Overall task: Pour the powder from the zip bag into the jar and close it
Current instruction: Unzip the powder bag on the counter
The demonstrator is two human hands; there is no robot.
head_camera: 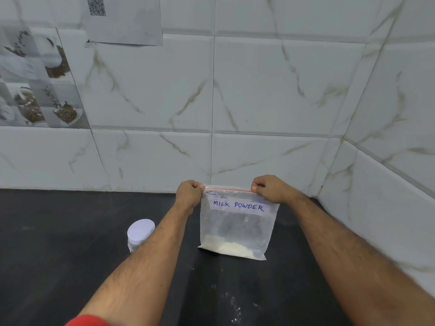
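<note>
Left hand: the left hand (pixel 189 192) has its fingers curled into a pinch on the top left corner of the zip bag (pixel 236 228), a closed grip on the bag's sealing strip
Right hand: the right hand (pixel 267 188) pinches the top right corner of the same strip, fingers curled over the edge
Zip bag: hangs upright between the two grips, its bottom edge touching the dark worktop (pixel 70 243); a white label (pixel 237 206) just below the grips reads "MILK POWDER"; the red zip line runs straight from one grip to the other
Powder: a low pale heap of powder (pixel 229 248) lies in the bottom of the bag, well below both grips
Jar: a clear jar (pixel 138 235) with a white lid on stands on the worktop, below and to the left of the left grip, partly hidden behind the left forearm
Spilt specks: a few white specks (pixel 233 309) on the worktop nearer the person than the bag
Backdrop: marbled white wall tiles (pixel 270 90) beyond the grips, with a printed sheet (pixel 124 20) taped up high to the left
</note>
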